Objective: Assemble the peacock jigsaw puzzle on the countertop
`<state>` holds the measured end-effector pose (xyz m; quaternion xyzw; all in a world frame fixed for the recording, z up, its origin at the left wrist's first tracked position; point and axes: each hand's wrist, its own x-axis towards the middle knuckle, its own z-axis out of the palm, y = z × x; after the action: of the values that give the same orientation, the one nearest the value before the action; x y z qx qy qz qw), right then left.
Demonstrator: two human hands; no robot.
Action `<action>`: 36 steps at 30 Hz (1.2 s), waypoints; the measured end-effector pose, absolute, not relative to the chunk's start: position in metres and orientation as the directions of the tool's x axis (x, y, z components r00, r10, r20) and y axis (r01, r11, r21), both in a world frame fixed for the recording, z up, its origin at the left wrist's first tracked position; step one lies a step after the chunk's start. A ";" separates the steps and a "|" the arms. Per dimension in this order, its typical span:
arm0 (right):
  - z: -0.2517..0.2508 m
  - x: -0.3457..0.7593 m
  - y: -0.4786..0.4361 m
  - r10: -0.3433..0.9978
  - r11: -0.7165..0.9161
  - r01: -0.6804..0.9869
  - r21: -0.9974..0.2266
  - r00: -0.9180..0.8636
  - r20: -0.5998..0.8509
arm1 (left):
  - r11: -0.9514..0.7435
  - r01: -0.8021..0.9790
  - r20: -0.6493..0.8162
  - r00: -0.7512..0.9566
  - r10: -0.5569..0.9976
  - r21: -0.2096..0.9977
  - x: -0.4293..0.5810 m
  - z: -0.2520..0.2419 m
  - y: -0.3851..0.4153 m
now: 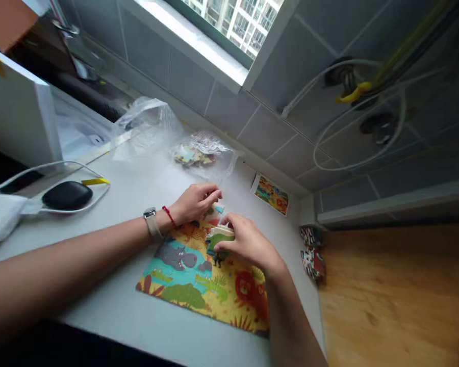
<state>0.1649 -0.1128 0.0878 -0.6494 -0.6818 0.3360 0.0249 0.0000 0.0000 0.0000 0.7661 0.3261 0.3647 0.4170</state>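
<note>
Right now both hands are busy over a jigsaw puzzle (183, 278) of jungle animals, with a hippo, a lion and a crocodile among them, lying flat on the pale grey counter (110, 311). The hands are close together but apart. The right hand (247, 242) curls over a green-and-cream puzzle piece (220, 239) near the puzzle's upper edge, with its fingers pressed on top. The left hand (196, 204), with a watch (150, 222) and a red bracelet (169, 216) at the wrist, sits just beyond, its fingertips beside the same upper edge; whether it grips anything is hard to tell. Farther along the counter lies a clear plastic bag (199, 153) holding more pieces, and a small picture card (271, 193) sits near the wall. Two patterned stacks (312, 264) stand at the counter's edge above the wooden floor (398, 300). Off to the left, a black pouch (67, 195) rests inside a loop of white cable (99, 196).
</note>
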 end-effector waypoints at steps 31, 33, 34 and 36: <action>0.104 0.129 -0.141 0.799 0.029 0.984 -0.177 -0.129 -0.587 | -0.428 0.191 0.277 0.525 0.805 0.883 0.001 0.000 0.000; 0.105 0.127 -0.141 0.806 0.024 0.984 -0.179 -0.125 -0.578 | -0.434 0.191 0.282 0.525 0.803 0.880 0.001 0.001 0.000; 0.105 0.127 -0.141 0.807 0.021 0.982 -0.185 -0.126 -0.577 | -0.439 0.190 0.287 0.525 0.801 0.878 0.001 0.001 0.000; 0.106 0.128 -0.141 0.799 0.015 0.978 -0.209 -0.137 -0.586 | -0.447 0.191 0.295 0.523 0.800 0.874 0.001 0.002 -0.001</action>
<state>0.1279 -0.1412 0.1055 -0.6385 -0.6957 0.2912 -0.1536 0.0010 -0.0006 0.0018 0.7673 0.3229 0.3667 0.4153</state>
